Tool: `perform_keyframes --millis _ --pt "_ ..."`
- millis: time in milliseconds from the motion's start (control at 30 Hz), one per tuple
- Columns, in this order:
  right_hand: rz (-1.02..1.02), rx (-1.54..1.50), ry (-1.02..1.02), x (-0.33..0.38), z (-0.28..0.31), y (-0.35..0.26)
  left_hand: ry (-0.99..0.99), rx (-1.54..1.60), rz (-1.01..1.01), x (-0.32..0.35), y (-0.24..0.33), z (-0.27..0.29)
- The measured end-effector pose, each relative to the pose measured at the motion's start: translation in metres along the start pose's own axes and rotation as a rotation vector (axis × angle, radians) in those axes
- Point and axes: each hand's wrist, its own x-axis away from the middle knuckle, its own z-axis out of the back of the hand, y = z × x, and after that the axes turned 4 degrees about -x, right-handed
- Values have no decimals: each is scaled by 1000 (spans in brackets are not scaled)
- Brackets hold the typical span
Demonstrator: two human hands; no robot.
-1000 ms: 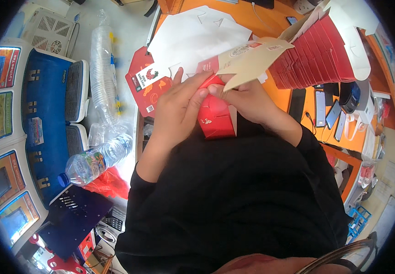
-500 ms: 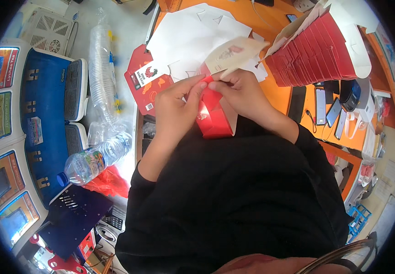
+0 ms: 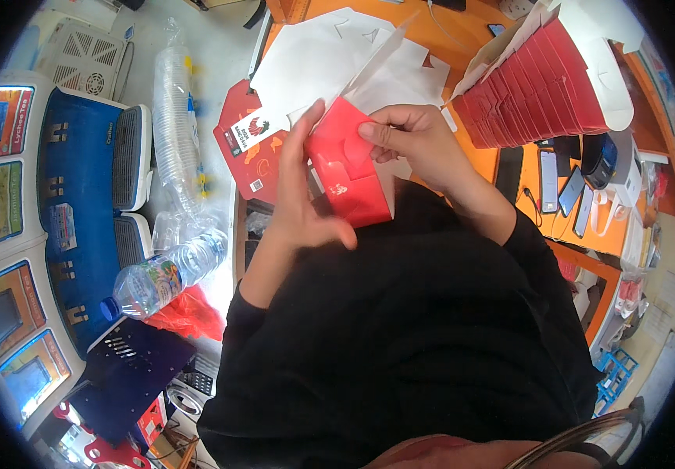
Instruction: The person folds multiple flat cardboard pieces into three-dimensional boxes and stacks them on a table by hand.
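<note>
Head view: both hands hold one red carton (image 3: pixel 347 173) just above the person's black-clad lap, at the centre of the picture. The left hand (image 3: pixel 300 205) is wrapped around its left side with the thumb under the lower edge; the right hand (image 3: pixel 419 141) pinches its top edge at 1 o'clock of the carton. The box body looks folded into shape, while its white-lined flap (image 3: pixel 376 59) stands open at 12 o'clock, so I judge the closing is left to do. On the orange surface (image 3: pixel 478 39), one nested stack of finished red cartons (image 3: pixel 537 86) lies at 2 o'clock; the ridges are too tight to count. One flat red blank (image 3: pixel 248 144) lies at 10 o'clock, white sheets (image 3: pixel 314 55) above it. One water bottle (image 3: pixel 167 273) lies at 8 o'clock, one sleeve of clear cups (image 3: pixel 175 117) at 10.
</note>
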Motion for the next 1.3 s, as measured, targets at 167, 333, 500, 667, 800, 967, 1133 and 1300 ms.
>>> perform_keyframes --millis 167,333,500,667,800,967,1133,1300 --pt "-51 -79 30 2 -3 -9 -106 -185 -78 22 -33 17" --pt "3 13 28 0 -8 -8 -55 -297 -291 12 -40 13" --pt "253 334 -116 3 -12 5 85 -432 -254 -1 -22 1" --pt "14 -28 -139 6 -13 -2 221 -619 -300 -6 -18 2" --pt "195 -293 -94 10 -31 -6 283 -735 -367 -6 -15 0" --pt "381 391 -184 16 -35 -18 426 -816 -444 -13 -6 -14" --pt "783 739 -279 14 -41 -64 644 -824 -629 -33 -3 -10" --pt "1114 1298 -121 30 -55 -157 427 -723 -710 -93 31 -17"
